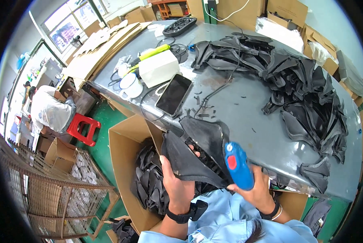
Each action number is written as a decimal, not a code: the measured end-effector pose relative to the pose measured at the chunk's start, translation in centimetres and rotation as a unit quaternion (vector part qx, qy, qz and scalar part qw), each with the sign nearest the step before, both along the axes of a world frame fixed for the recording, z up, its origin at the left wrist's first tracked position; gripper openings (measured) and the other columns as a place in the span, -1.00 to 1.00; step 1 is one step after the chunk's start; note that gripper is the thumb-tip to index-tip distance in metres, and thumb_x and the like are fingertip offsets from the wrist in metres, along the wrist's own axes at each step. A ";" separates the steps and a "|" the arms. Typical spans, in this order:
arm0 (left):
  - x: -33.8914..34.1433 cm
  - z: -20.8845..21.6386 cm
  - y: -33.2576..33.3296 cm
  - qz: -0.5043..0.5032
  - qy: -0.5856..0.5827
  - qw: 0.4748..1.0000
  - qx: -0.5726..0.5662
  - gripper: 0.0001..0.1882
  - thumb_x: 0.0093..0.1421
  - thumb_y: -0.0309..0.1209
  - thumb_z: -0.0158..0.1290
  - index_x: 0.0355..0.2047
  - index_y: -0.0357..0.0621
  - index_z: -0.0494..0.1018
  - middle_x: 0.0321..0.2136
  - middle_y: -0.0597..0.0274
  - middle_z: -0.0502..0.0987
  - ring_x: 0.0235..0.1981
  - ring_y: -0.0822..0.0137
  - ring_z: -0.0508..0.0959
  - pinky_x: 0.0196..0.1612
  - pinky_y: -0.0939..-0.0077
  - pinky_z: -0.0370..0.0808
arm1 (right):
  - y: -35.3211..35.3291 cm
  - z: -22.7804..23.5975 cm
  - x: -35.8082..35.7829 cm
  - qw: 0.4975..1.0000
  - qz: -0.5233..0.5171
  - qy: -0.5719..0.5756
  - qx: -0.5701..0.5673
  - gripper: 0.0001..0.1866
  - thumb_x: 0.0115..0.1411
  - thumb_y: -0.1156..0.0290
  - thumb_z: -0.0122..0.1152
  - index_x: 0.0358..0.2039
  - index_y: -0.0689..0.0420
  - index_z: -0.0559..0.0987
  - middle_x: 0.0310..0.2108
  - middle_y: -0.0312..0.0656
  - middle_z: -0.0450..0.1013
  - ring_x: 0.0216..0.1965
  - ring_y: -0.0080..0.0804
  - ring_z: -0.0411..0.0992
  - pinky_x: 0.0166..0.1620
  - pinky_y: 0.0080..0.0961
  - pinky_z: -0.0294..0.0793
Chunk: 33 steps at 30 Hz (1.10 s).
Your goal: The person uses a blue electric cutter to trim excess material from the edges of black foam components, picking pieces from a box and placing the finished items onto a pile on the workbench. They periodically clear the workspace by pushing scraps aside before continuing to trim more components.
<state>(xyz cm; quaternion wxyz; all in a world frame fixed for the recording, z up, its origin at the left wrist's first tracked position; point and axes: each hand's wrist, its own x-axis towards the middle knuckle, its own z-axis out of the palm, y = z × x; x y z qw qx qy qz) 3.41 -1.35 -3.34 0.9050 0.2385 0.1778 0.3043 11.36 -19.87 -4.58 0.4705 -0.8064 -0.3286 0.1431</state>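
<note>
Black moulded part (pixel 197 152), thin and curved, was held at the near edge of the grey table (pixel 246 121), above the open cardboard box (pixel 126 141) on the left. The left hand (pixel 176 184) pinched its near rim, thumb on top and fingers underneath. The right hand (pixel 256 190) was wrapped tight around a blue handheld tool (pixel 238 165), its tip against the part. The part looked light and rather flexible, not fragile, so a hold at the thicker rim seemed best. More black parts (pixel 306 93) lay piled far right; a phone (pixel 174 95) lay beyond.
</note>
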 end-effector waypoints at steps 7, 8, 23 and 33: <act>0.0 0.4 -1.9 0.121 0.011 0.979 0.164 -0.42 0.35 -0.03 -0.39 0.23 -0.15 -0.01 0.10 0.06 0.26 0.08 0.19 0.36 0.15 0.29 0.27 | 1.1 0.7 -2.3 0.999 0.014 -0.011 0.027 -0.31 -0.19 0.07 0.47 -0.18 0.23 0.35 -0.41 -0.01 0.47 -0.37 -0.08 0.49 -0.28 -0.29 0.44; -0.3 0.1 -1.9 0.134 0.022 0.980 0.147 -0.42 0.35 -0.03 -0.40 0.23 -0.15 -0.01 0.09 0.05 0.27 0.07 0.18 0.37 0.14 0.28 0.28 | 1.1 0.8 -2.4 0.999 0.016 -0.013 0.029 -0.31 -0.19 0.07 0.47 -0.18 0.23 0.35 -0.41 -0.01 0.47 -0.37 -0.08 0.49 -0.28 -0.29 0.44; -0.1 -1.7 -4.6 0.234 0.082 0.903 0.351 -0.21 0.23 0.20 -0.33 0.27 -0.06 -0.14 0.11 0.07 0.17 -0.04 -0.04 0.43 0.02 0.14 0.39 | 1.6 2.0 -3.9 0.997 0.041 -0.041 0.046 -0.34 -0.15 0.09 0.45 -0.18 0.24 0.35 -0.45 0.01 0.47 -0.41 -0.05 0.50 -0.33 -0.29 0.46; -1.9 -4.4 -3.9 0.166 0.100 0.886 0.422 -0.22 0.23 0.19 -0.28 0.19 -0.23 0.04 0.04 0.06 0.29 0.01 0.19 0.37 0.08 0.26 0.33 | 1.6 3.1 -3.0 0.997 0.035 -0.055 0.045 -0.36 -0.13 0.11 0.43 -0.18 0.24 0.34 -0.47 0.01 0.47 -0.44 -0.03 0.51 -0.36 -0.29 0.47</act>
